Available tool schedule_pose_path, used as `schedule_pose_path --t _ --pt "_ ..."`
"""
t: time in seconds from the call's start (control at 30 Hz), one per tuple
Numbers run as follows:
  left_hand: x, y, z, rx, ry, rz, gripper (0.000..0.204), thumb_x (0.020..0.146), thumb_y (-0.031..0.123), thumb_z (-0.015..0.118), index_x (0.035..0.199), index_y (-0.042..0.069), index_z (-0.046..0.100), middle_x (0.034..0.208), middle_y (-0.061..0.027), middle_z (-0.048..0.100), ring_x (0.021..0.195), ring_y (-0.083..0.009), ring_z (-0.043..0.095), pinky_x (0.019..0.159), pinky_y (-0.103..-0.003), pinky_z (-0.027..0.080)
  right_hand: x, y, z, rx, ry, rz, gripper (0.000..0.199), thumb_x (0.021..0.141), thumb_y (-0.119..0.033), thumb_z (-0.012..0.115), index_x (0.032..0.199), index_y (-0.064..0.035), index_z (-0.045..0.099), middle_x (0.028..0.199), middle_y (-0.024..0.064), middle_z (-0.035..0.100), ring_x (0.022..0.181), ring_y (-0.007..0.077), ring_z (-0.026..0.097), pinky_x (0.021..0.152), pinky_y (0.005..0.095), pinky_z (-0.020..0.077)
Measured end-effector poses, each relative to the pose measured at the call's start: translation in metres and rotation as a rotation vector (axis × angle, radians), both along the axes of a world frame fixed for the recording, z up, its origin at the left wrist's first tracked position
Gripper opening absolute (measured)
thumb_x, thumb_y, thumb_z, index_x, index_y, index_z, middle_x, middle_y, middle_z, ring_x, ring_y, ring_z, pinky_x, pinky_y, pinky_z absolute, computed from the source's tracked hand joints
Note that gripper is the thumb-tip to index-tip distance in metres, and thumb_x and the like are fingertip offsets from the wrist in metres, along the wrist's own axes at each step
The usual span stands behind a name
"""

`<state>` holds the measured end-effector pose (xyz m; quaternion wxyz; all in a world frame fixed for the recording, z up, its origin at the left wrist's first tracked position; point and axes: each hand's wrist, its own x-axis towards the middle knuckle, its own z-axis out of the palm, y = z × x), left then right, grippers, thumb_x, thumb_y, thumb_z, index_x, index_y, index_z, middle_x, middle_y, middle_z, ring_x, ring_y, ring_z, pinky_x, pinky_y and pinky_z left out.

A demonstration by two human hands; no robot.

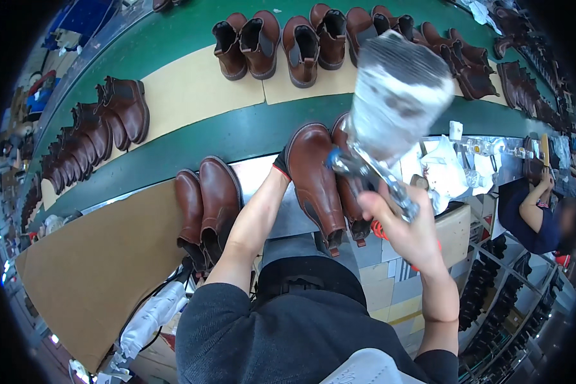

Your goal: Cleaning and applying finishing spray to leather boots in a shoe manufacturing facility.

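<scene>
A brown leather ankle boot (315, 176), toe pointing away from me, is in my left hand (281, 162), which wears a dark glove with a red edge. That hand grips the boot's left side near the toe; most of its fingers are hidden behind it. Close against its right side is a second brown boot (347, 198), partly covered. My right hand (406, 227) is wrapped round a metal spray gun (372, 171), whose large cup (400, 96) is wrapped in clear plastic. The gun is held above the boots, with its blue-tipped front toward them.
Another pair of brown boots (214, 192) stands to the left, beside a brown board (109, 262). Beyond runs a green conveyor (192, 144) with rows of boots on cardboard. Crumpled white plastic (443, 173) and a red coiled hose (379, 229) are at right. A co-worker (525, 211) sits farther right.
</scene>
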<state>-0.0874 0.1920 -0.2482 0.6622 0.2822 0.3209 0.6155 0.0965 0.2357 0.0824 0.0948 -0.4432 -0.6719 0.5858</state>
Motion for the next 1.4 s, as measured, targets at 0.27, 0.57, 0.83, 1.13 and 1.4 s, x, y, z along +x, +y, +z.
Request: schedule_pose_path --t 0.27,0.57,0.83,1.13,1.4 --pt "-0.001 -0.005 -0.013 -0.076 -0.259 0.018 0.032 0.099 0.013 0.045 0.13 0.007 0.048 0.127 -0.0085 0.054 0.114 -0.0187 0.052 0.102 -0.035 0.041 0.013 0.0 0.004 -0.049 -0.004 -0.15 0.025 0.088 -0.021 0.067 0.08 0.0022 0.062 0.062 -0.0003 0.057 0.058 0.0038 0.051 0.052 0.0215 0.0393" --pt "-0.015 -0.009 -0.021 -0.096 -0.228 0.001 0.033 0.093 0.008 0.054 0.125 0.006 0.051 0.121 -0.0077 0.056 0.109 -0.0174 0.053 0.099 -0.034 0.042 0.0 -0.003 -0.018 0.023 -0.089 -0.087 0.033 0.086 -0.021 0.068 0.104 0.0062 0.063 0.066 0.0042 0.06 0.063 0.0059 0.054 0.056 0.0252 0.0458" --pt "-0.005 0.025 -0.008 0.322 0.318 0.183 0.043 0.094 0.012 0.056 0.135 0.009 0.042 0.13 -0.0056 0.05 0.115 -0.015 0.049 0.103 -0.032 0.039 -0.014 -0.002 -0.038 0.142 -0.088 -0.034 0.048 0.083 -0.023 0.071 0.112 0.0125 0.058 0.087 0.0211 0.068 0.08 0.0153 0.064 0.074 0.0293 0.0502" --pt "-0.011 0.005 -0.009 -0.27 -0.364 -0.05 0.031 0.096 0.012 0.049 0.127 0.007 0.049 0.119 -0.0066 0.055 0.107 -0.0163 0.052 0.097 -0.033 0.043 -0.013 0.008 -0.032 -0.089 0.021 -0.172 0.027 0.087 -0.022 0.068 0.089 0.0046 0.063 0.063 0.0016 0.058 0.06 0.0047 0.05 0.055 0.0239 0.0413" --pt "-0.047 -0.041 -0.115 -0.129 0.085 0.094 0.032 0.098 0.018 0.043 0.126 0.005 0.048 0.12 -0.0073 0.055 0.109 -0.0186 0.051 0.1 -0.034 0.039 -0.007 -0.009 -0.03 -0.128 0.029 -0.215 0.027 0.087 -0.024 0.068 0.079 0.0019 0.061 0.062 -0.0016 0.055 0.06 0.0039 0.05 0.054 0.0212 0.039"
